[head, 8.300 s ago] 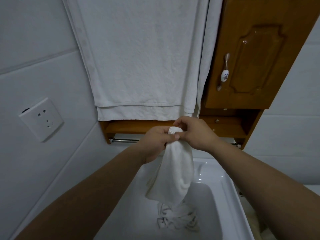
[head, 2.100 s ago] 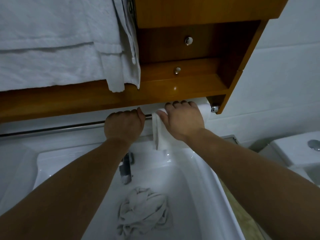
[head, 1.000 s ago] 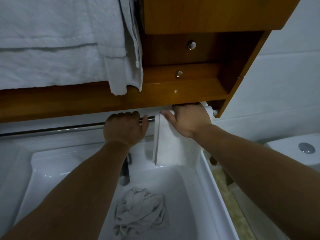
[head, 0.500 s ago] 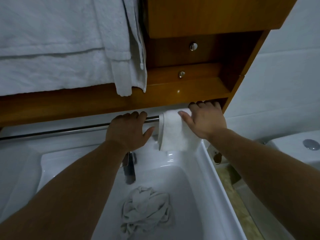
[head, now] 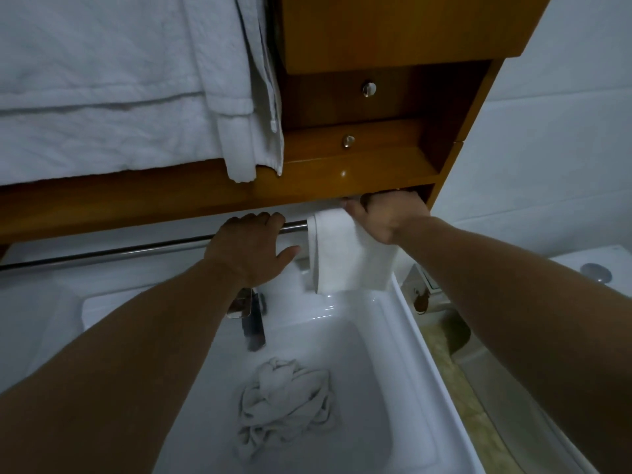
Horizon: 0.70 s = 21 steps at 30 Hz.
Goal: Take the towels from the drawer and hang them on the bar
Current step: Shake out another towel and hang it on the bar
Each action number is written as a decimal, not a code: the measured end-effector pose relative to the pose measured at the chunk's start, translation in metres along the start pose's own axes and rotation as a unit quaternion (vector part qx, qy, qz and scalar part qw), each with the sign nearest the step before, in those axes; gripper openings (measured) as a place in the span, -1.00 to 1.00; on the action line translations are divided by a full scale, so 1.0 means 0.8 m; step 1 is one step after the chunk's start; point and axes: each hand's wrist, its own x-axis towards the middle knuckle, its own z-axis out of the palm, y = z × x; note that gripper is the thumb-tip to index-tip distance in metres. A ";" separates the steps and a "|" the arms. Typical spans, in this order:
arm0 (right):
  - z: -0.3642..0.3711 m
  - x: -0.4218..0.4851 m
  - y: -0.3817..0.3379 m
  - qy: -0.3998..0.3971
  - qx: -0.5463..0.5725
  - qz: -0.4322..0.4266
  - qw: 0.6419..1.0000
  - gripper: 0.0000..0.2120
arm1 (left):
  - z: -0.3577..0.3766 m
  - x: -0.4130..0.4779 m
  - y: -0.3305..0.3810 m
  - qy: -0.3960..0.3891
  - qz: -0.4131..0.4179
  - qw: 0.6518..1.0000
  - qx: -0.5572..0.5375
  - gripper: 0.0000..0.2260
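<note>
A small white towel [head: 342, 258] hangs folded over the metal bar [head: 102, 254] under the wooden cabinet [head: 376, 35], just above the middle of the view towards one o'clock, its lower edge touching or just above the back rim of the white sink [head: 410, 336]; which of the two I cannot tell. The right hand [head: 386, 217] sits on top of the towel at its one o'clock corner, fingers curled over the fold where it crosses the bar and thumb laid along the upper edge; the fingertips disappear under the cabinet's bottom board. The left hand [head: 249, 248] is at the towel's nine o'clock, just beside it, fingers hooked over the bare bar and thumb sticking out towards the cloth without touching it. Below the left wrist, at six o'clock from it, stands the tap [head: 253, 316]. A crumpled grey-white cloth [head: 284, 398] lies in the basin at six o'clock. Large white towels [head: 102, 97] hang at ten o'clock, covering the wall above the cabinet's long shelf. Two round metal knobs [head: 369, 88] show in the cabinet's open recess at twelve o'clock
</note>
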 end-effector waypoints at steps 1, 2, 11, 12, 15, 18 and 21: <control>-0.002 -0.004 -0.002 -0.004 -0.011 0.001 1.000 -0.28 | -0.004 0.000 -0.001 -0.024 0.001 1.000 -0.007 -0.42; -0.004 -0.008 -0.003 -0.009 -0.025 0.004 1.000 -0.24 | -0.009 0.000 -0.001 -0.048 0.002 0.999 -0.016 -0.39; -0.017 -0.028 -0.016 -0.025 -0.092 0.031 0.995 -0.26 | -0.030 -0.045 0.006 -0.002 -0.001 0.999 -0.054 -0.39; -0.018 -0.029 -0.019 -0.032 -0.092 0.035 0.995 -0.26 | -0.033 -0.051 0.006 0.008 0.006 0.999 -0.043 -0.39; -0.013 -0.030 -0.031 -0.033 -0.086 0.047 0.995 -0.31 | -0.041 -0.071 0.011 0.019 0.049 0.998 -0.028 -0.44; -0.011 -0.032 -0.045 0.000 -0.083 0.043 0.996 -0.45 | -0.039 -0.093 0.014 0.034 0.079 0.996 -0.019 -0.47; -0.009 -0.033 -0.062 0.043 -0.093 0.020 0.995 -0.58 | -0.028 -0.113 0.009 0.018 0.084 0.996 -0.006 -0.49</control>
